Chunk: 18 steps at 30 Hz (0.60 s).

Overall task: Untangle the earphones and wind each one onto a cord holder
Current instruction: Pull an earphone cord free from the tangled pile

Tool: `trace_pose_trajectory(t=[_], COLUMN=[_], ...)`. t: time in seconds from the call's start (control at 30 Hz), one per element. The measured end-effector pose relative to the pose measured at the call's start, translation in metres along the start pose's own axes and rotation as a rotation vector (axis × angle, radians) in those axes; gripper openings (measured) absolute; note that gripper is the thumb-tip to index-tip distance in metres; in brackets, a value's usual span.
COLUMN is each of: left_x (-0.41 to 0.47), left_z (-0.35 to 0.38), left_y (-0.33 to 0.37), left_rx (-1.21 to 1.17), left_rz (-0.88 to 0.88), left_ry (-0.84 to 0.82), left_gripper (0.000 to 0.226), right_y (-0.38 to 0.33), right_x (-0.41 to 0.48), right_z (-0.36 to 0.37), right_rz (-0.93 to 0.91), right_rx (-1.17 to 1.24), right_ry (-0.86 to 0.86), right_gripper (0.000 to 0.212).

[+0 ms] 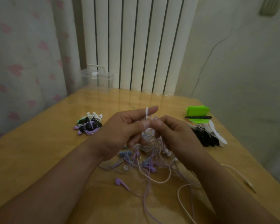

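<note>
**Both hands pinching cord above the tangle**

Head view: the left hand [124,131] holds a white cord [146,111] that loops over its outstretched index finger, with the thumb pressing the strand down against the fingers below. The other fingers of that hand are curled inward. The right hand [176,135] meets it just beside the thumb, its fingertips bunched and pinching strands at the top of the tangled earphones [145,159]. Exactly which strand it has is too blurred to tell.

The tangle hangs from both hands and spreads onto the wooden table [31,151] directly beneath them, a mix of purple, white and pale pink cords. One purple earbud [120,181] lies apart at the tangle's near-left edge. A pale cable ending in a plug [249,183] trails off to the right.

To the left of the hands, well apart, sits a pile of wound earphones [89,123], black, white, green and purple together. To the right lie loose cord holders [207,138], black ones and white ones side by side. Behind them a black pen [198,117] rests across a bright green object [197,109]. A clear plastic box [97,78] stands at the table's far edge, against a white radiator [136,42].
</note>
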<state>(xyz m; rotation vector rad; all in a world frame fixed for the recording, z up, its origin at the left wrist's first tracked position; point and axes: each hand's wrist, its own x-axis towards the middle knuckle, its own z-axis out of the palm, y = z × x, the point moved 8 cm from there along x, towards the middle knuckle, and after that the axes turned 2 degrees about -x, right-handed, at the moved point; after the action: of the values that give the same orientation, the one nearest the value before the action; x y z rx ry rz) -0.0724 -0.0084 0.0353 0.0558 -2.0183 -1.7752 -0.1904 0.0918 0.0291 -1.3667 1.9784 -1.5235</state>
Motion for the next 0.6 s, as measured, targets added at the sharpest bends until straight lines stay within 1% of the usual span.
trace_pose_trajectory(t=[0.07, 0.1, 0.17, 0.23, 0.33, 0.37, 0.43, 0.5, 0.6], left_x=[0.000, 0.000, 0.000, 0.001, 0.000, 0.000, 0.001, 0.002, 0.002], left_z=[-0.008, -0.009, -0.011, -0.012, -0.009, -0.007, -0.009, -0.013, -0.016], left_y=[-0.001, 0.000, 0.002, 0.001, -0.006, -0.007, -0.008, -0.009, -0.010], left_rx=[0.058, 0.083, 0.140, 0.215, 0.317, 0.393, 0.621, 0.773, 0.805], left_rz=[0.014, 0.027, 0.069, 0.099, 0.126, 0.149, 0.198, 0.184, 0.120], left_ry=[0.103, 0.139, 0.204, 0.252, 0.257, 0.246, 0.254, 0.251, 0.207], left_gripper=[0.044, 0.042, 0.039, 0.040, 0.042, 0.042, 0.042, 0.044, 0.044], right_y=[-0.005, -0.006, -0.003, -0.002, -0.008, -0.009, -0.010, -0.015, -0.031], right_x=[0.000, 0.000, -0.001, -0.003, -0.006, -0.006, -0.007, -0.008, -0.007], right_z=[0.009, 0.013, 0.020, 0.024, 0.026, 0.027, 0.031, 0.032, 0.031], right_rz=[-0.052, -0.058, -0.032, -0.019, -0.038, -0.037, -0.009, 0.025, 0.050], right_rx=[-0.210, -0.268, -0.354, -0.396, -0.444, -0.464, -0.486, -0.546, -0.714], right_ry=[0.002, -0.013, -0.068, -0.124, -0.163, -0.174, -0.215, -0.275, -0.376], right_gripper=[0.030, 0.026, 0.022, 0.021, 0.022, 0.021, 0.021, 0.020, 0.022])
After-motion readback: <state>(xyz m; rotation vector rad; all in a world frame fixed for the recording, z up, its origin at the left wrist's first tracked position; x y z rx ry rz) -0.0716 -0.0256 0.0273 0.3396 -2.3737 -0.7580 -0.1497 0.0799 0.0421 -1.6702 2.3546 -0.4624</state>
